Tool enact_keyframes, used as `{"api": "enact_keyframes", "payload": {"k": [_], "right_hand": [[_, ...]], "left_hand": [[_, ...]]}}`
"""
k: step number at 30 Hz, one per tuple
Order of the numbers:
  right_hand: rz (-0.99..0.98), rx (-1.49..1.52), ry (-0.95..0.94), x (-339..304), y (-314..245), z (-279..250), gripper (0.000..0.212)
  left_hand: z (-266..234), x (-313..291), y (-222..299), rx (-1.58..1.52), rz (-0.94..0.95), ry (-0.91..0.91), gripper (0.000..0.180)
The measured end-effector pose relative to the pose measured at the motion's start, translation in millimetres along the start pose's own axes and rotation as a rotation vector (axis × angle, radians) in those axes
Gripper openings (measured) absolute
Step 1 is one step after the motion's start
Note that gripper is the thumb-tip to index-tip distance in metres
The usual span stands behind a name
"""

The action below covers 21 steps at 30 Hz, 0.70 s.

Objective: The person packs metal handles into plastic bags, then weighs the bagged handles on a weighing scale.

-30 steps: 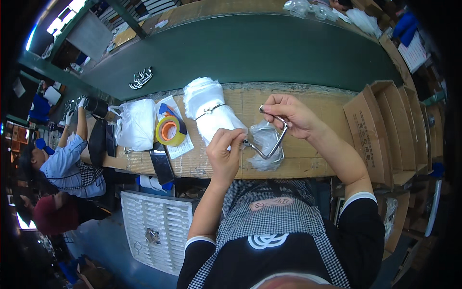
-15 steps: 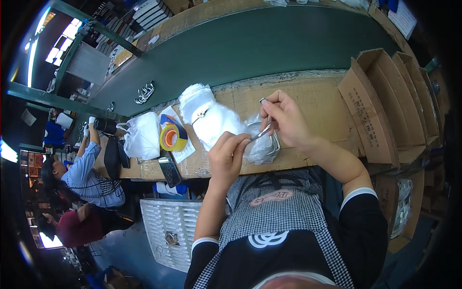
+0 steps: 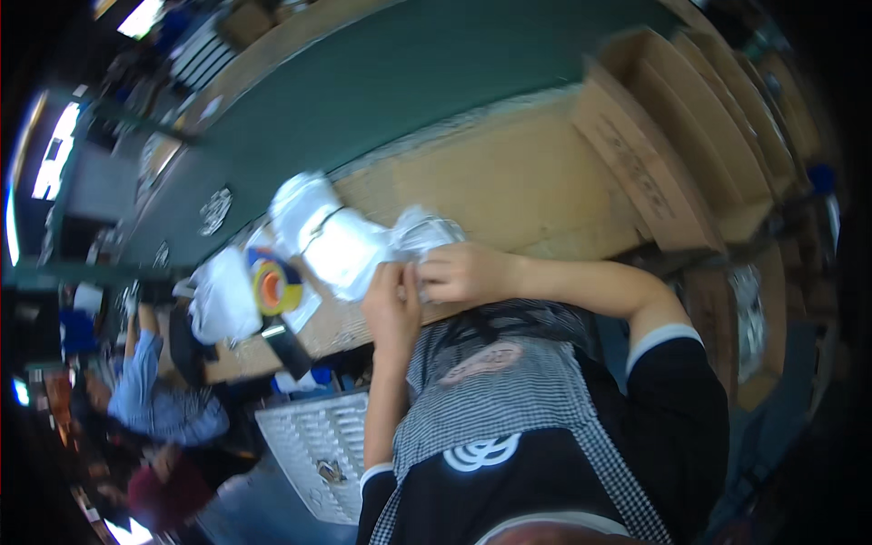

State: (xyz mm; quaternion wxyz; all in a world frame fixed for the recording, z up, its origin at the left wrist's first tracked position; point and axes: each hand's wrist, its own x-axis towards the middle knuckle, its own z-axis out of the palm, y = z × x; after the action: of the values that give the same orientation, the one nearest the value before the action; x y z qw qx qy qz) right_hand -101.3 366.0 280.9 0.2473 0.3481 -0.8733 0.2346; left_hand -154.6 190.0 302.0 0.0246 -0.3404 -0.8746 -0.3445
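Observation:
My left hand [image 3: 392, 304] and my right hand [image 3: 461, 272] meet over the table's near edge, in front of my checked apron. The fingers of both are pinched together, tip to tip. What lies between them is hidden by the fingers and the blur. Just beyond my right hand is a clear plastic bag [image 3: 425, 229] with shiny metal pieces in it. To its left lies a bundle of white plastic bags [image 3: 350, 259] with a dark tie around it.
Left along the cardboard-covered table [image 3: 509, 200] are a yellow tape roll [image 3: 292, 295], a stuffed white bag [image 3: 225, 298] and a phone [image 3: 286, 352]. Cardboard boxes [image 3: 627, 159] stand at right. Beyond runs a green belt [image 3: 381, 86] with metal parts [image 3: 215, 211]. Two people are at left.
My right hand has come down and left to meet my left hand. The shiny metal piece seen between them before is now hidden. The whole view has shifted and blurred.

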Motion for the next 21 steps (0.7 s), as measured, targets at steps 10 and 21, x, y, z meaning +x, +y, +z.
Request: {"api": "enact_keyframes", "payload": {"k": [10,21], "right_hand": [[0.710,0.081,-0.103,15,71,76,0.051],[0.952,0.214,-0.298,-4,72,61,0.046]], "left_hand": [[53,-21,-21,0.337,0.178,-0.194,0.056],[56,-21,-51,0.118,0.584,-0.278,0.042]]}}
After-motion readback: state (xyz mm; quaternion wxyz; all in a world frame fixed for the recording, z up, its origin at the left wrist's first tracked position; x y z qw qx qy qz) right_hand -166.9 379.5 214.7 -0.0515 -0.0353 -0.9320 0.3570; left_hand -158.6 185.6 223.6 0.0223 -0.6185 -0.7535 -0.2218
